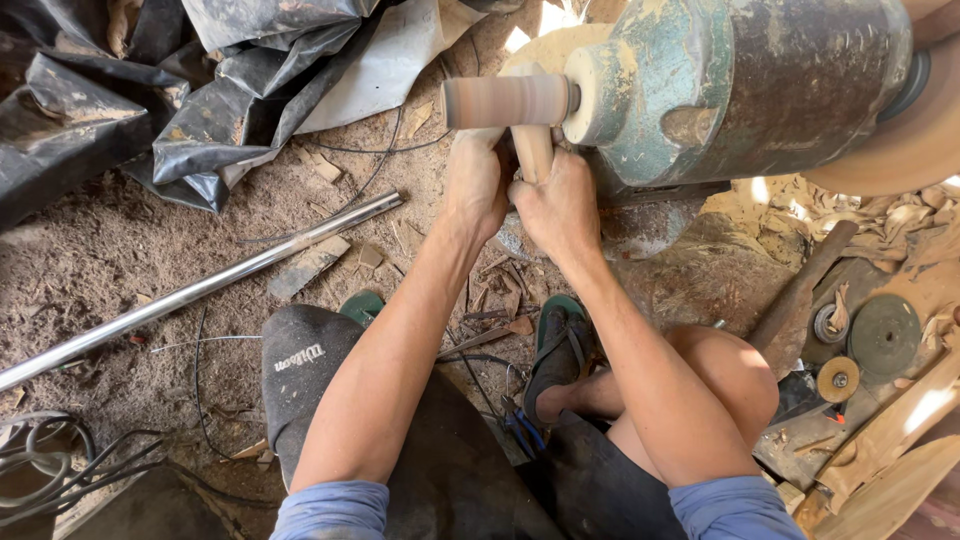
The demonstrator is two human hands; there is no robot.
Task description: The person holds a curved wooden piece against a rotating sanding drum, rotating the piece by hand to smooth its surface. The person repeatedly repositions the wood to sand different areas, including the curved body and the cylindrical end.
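Sawdust floor; both hands grip wooden piece (534, 150) (under drum).

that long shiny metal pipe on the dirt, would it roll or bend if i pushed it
The metal pipe looks round and smooth, so it would probably roll sideways, though the sawdust-covered ground and scraps may slow it. It lies dead straight, so likely stiff. Its polished surface may be slippery.

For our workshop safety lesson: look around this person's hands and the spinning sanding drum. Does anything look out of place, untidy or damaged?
Yes. Both hands, left hand and right hand, press a wooden piece up against the sanding drum. Around them the dirt floor is littered with wood scraps, a loose metal pipe lies slantwise, cables trail, and the motor housing has chipped green paint.
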